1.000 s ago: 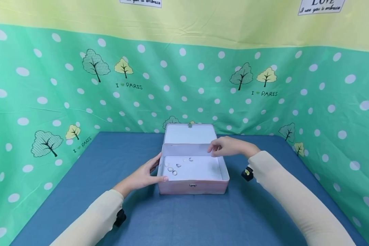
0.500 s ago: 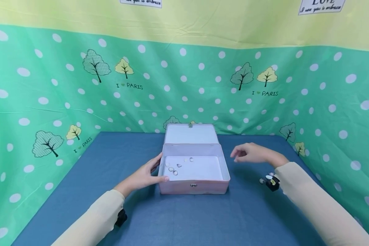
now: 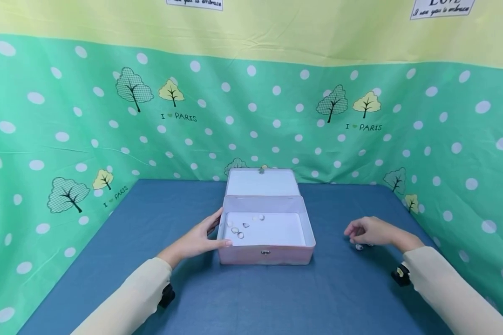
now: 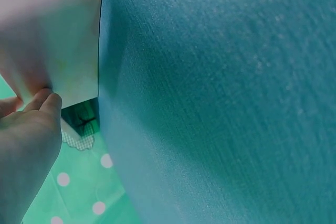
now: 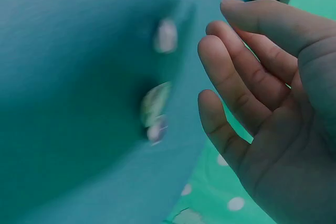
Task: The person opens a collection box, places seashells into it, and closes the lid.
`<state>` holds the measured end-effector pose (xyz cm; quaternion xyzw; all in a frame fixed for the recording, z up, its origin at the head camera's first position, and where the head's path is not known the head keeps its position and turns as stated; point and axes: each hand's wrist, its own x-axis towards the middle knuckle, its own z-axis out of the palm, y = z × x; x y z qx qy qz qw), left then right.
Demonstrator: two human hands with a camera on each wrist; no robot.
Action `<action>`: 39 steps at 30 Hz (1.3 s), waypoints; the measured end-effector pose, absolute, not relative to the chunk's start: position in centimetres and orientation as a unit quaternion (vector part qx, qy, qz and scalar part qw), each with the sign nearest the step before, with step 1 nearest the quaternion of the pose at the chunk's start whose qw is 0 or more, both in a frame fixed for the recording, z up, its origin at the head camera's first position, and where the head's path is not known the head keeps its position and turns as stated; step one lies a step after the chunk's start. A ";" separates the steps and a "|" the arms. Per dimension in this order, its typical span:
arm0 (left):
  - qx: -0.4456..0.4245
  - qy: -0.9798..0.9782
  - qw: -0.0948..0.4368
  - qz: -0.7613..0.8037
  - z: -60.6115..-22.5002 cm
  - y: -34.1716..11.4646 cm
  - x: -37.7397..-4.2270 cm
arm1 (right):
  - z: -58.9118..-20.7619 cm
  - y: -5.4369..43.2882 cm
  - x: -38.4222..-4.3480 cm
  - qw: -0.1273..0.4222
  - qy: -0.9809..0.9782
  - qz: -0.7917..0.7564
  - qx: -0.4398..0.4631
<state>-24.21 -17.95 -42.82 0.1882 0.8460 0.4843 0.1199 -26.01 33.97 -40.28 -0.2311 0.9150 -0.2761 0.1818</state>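
Note:
My left hand [image 3: 196, 239] grips the left side of an open pinkish box [image 3: 251, 256], thumb over its front left rim. In the left wrist view, my fingertips [image 4: 50, 100] touch the box's outer wall. Inside lie several small, rounded, shell-like pieces [image 3: 234, 230], mostly towards the left. To the right of the box, my right hand [image 3: 375, 231] hovers low over more small pieces [image 3: 359, 247]. The right wrist view shows its fingers loosely bent around nothing, beside a whitish oval piece [image 5: 166, 36], a greenish piece [image 5: 154, 106] and a smaller pale one [image 5: 156, 130], all blurred.
The box's lid [image 3: 261, 182] stands tilted back behind it, with a metal clasp [image 3: 266, 252] on the front wall. A blue cloth [image 3: 268, 298] covers the table. Green and yellow patterned fabric [image 3: 218, 139] hangs behind and along both sides.
My right hand has moved from above the box's right side out to the right and down to the pieces on the cloth. My left hand has stayed on the box.

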 end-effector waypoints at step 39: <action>0.188 0.849 0.121 0.480 -42.4 -17.8 -23.9 | -36.9 32.2 -26.0 0.122 0.934 -0.239 -0.237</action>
